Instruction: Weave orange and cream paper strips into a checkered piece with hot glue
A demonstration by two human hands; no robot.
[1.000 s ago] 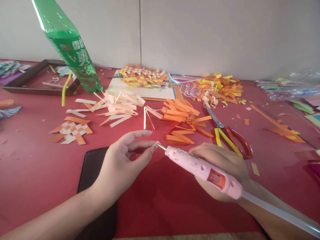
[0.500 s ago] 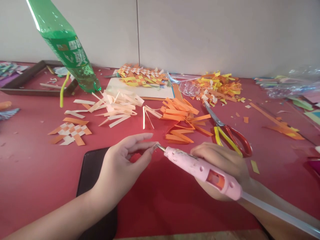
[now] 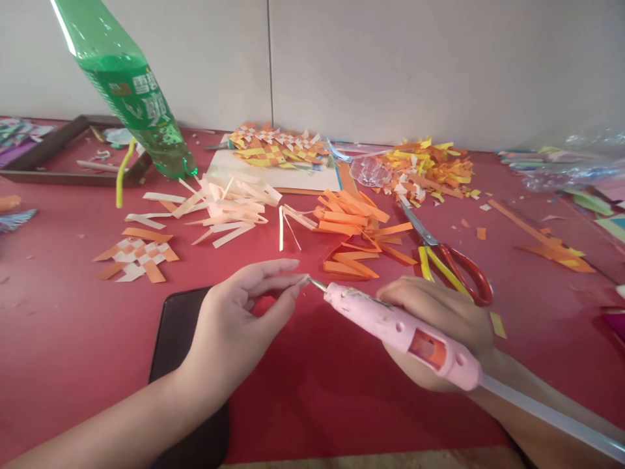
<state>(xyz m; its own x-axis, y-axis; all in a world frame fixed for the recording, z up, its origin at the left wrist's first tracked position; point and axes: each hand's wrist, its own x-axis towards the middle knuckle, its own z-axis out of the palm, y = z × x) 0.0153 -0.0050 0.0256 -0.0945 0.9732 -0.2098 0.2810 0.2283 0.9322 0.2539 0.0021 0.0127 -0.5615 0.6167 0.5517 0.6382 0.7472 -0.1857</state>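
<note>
My right hand (image 3: 439, 319) is wrapped round a pink hot glue gun (image 3: 385, 319), with a long clear glue stick (image 3: 547, 410) coming out of its back end. The gun's metal nozzle points left and sits right at the fingertips of my left hand (image 3: 249, 312). Thumb and fingers of that hand are pinched together; whatever small piece is between them is too hidden to name. Beneath my left wrist lies a black phone (image 3: 183, 326). Just beyond my hands are folded orange paper strips (image 3: 349, 225) and pale cream paper strips (image 3: 237, 202).
Red-handled scissors (image 3: 452, 260) lie beyond my right hand. A woven checkered paper piece (image 3: 139, 257) rests at left. A green bottle (image 3: 131, 98) stands by a dark tray (image 3: 68, 177). Along the wall are woven pieces (image 3: 278, 146) and paper scraps (image 3: 430, 169).
My right hand and the glue gun have shifted slightly right, drawing the nozzle back a little from the pinch. The left hand has barely moved.
</note>
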